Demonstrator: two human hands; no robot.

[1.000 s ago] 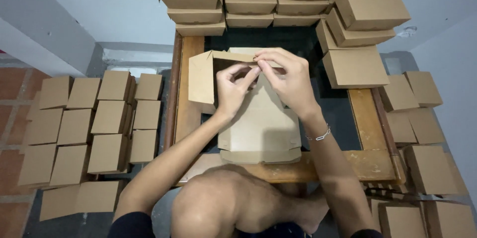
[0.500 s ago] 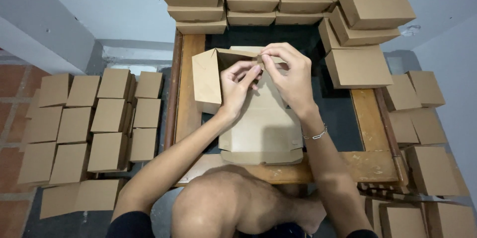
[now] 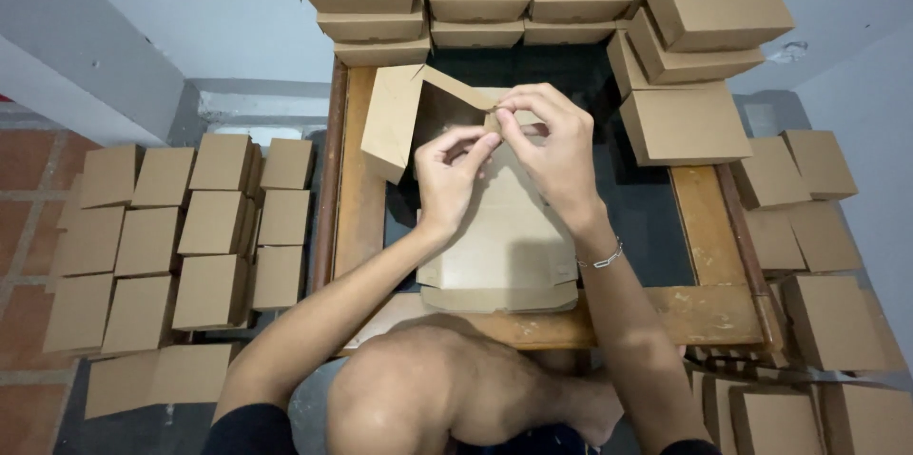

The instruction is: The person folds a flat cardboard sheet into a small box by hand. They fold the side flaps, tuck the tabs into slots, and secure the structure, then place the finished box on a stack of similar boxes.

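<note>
Mid-fold: left hand (image 3: 452,174) and right hand (image 3: 552,146) pinch the flat box blank's (image 3: 504,236) far flap (table centre); tucking looks next.

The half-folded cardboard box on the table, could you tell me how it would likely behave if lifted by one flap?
The half-folded cardboard box looks thin and probably light. Its unfolded panels lie flat, so they would likely flop at the creases. The raised side flap seems only partly fixed and may swing open.

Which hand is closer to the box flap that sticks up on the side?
Left. The left hand pinches the cardboard just beside the raised flap. The right hand pinches beside it, on the far side from the flap.
</note>
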